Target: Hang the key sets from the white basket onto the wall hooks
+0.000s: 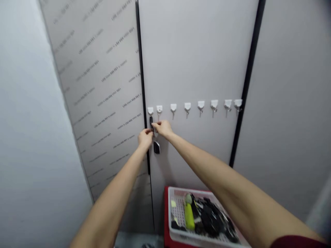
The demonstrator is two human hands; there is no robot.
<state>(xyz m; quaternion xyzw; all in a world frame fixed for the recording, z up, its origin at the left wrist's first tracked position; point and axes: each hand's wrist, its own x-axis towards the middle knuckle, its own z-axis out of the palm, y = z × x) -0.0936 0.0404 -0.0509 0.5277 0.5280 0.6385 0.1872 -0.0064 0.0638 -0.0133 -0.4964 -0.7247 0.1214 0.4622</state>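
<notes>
A row of several white wall hooks (187, 106) runs across a grey panel. From the leftmost hook (150, 111) hangs a black strap (151, 122) with a small black fob (156, 147) dangling below. My left hand (145, 137) pinches the strap from the left, fingers closed on it. My right hand (162, 127) grips the same strap from the right, just under the hooks. The other hooks carry nothing.
A white basket (174, 215) on a red stand (166, 210) sits below, holding black items and a yellow-green object (189, 216). A film-covered panel (98, 89) stands to the left, a plain wall at far left, another grey panel at right.
</notes>
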